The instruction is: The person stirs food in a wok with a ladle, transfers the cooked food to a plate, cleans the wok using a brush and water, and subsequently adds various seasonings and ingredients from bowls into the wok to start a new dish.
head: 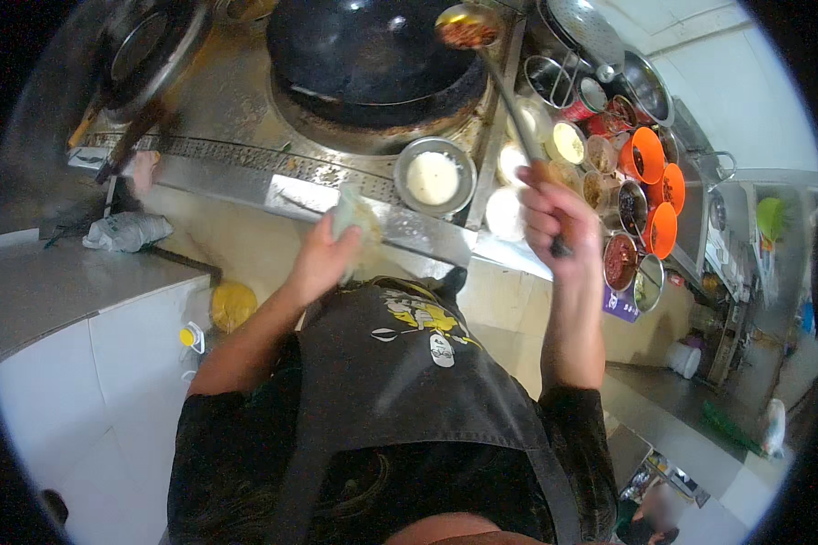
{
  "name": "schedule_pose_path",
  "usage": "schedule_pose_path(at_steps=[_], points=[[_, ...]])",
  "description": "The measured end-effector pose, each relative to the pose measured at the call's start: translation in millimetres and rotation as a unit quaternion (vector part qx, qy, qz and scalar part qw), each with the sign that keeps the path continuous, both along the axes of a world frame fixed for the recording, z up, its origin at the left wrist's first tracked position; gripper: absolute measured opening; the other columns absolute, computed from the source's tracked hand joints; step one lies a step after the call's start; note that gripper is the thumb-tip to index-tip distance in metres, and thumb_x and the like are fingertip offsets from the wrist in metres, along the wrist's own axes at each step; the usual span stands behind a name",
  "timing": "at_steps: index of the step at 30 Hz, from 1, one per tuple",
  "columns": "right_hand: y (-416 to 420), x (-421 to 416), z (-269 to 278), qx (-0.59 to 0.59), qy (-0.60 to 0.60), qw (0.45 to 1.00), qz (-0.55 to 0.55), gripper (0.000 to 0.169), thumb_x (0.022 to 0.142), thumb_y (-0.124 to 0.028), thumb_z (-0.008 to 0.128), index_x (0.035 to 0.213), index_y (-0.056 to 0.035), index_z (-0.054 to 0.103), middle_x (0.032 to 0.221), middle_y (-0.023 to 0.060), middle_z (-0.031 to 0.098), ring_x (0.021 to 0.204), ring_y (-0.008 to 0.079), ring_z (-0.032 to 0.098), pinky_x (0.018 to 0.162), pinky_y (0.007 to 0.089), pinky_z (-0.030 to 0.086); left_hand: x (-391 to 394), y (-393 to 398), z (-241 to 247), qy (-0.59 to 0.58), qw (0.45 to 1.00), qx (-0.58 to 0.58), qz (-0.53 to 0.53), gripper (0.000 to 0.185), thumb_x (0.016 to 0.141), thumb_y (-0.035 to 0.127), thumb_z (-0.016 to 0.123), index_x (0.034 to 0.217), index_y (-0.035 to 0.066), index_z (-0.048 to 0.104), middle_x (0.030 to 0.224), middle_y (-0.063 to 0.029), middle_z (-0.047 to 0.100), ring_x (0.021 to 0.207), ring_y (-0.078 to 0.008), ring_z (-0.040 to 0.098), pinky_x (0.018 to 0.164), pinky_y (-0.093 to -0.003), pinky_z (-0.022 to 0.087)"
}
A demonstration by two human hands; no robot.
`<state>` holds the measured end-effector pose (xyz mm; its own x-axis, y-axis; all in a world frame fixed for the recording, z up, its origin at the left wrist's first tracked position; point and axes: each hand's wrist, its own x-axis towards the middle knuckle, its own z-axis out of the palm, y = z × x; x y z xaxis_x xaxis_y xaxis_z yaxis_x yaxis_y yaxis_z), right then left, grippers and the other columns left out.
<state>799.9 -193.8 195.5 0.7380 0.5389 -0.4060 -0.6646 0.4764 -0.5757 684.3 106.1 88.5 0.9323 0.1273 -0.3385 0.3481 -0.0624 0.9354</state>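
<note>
My right hand (564,221) grips the handle of a long metal ladle (469,26), whose bowl holds reddish-brown food in yellowish oil. The ladle's bowl is at the right rim of a big black wok (368,54) on the stove. Near the stove's front edge, my left hand (327,255) holds a pale, folded cloth (352,221), blurred by motion. Between my hands, a metal bowl (402,180) with a creamy white content stands on the stove's front.
At the right stand orange bowls (665,229), a metal cup of red paste (619,255), other seasoning containers and a perforated strainer (589,30). Pans (157,54) lie at the upper left, and a plastic bag (126,230) sits on the left counter. Another person (644,524) is at the lower right.
</note>
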Motion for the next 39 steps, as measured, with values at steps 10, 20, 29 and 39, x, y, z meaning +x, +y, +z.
schedule_pose_path(at_steps=[10, 20, 29, 39], points=[[106.6, 41.3, -106.3, -0.631, -0.380, 0.675, 0.043, 0.024, 0.081, -0.017, 0.055, 0.099, -0.0004, 0.055, 0.076, 0.0186, 0.062, 0.073, 0.0336, 0.061, 0.068, 0.0403, 0.047, -24.5, 125.5, -29.0, 0.063, 0.987, -0.112, 0.100, 0.037, 0.094, 0.027, 0.051, 0.116, -0.003, 0.053, 0.105, -0.0065, 0.061, 0.093, -0.0135, 0.057, 0.083, -0.0288, 0.045], [52.7, 2.7, 0.3, -0.787, -0.436, 0.373, 0.228, 0.040, 0.087, -0.024, 0.049, 0.126, -0.0110, 0.048, 0.087, 0.0210, 0.064, 0.082, 0.0392, 0.062, 0.073, 0.0483, 0.049, 190.3, 143.7, -33.3, 0.100, 0.882, -0.448, 0.104, 0.037, 0.096, 0.035, 0.044, 0.118, 0.006, 0.049, 0.115, -0.0149, 0.057, 0.100, -0.0299, 0.059, 0.085, -0.0481, 0.049], [95.5, 51.2, -55.4, -0.668, -0.360, 0.645, 0.089, 0.023, 0.082, -0.019, 0.052, 0.093, 0.0014, 0.058, 0.082, 0.0240, 0.061, 0.078, 0.0348, 0.062, 0.071, 0.0417, 0.046, 240.3, 134.9, -46.8, 0.084, 0.934, -0.261, 0.229, 0.026, 0.065, -0.003, 0.056, 0.091, 0.003, 0.053, 0.088, -0.0116, 0.054, 0.076, -0.0292, 0.055, 0.066, -0.0466, 0.049], [162.8, -10.6, -37.7, -0.618, -0.357, 0.699, 0.040, 0.031, 0.086, -0.016, 0.053, 0.112, 0.0011, 0.055, 0.088, 0.0119, 0.065, 0.081, 0.0226, 0.063, 0.074, 0.0337, 0.050, 232.8, 144.9, -56.4, 0.030, 0.961, -0.207, 0.179, 0.012, 0.064, 0.002, 0.057, 0.076, 0.001, 0.055, 0.074, -0.0085, 0.054, 0.065, -0.0231, 0.054, 0.056, -0.0377, 0.043]])
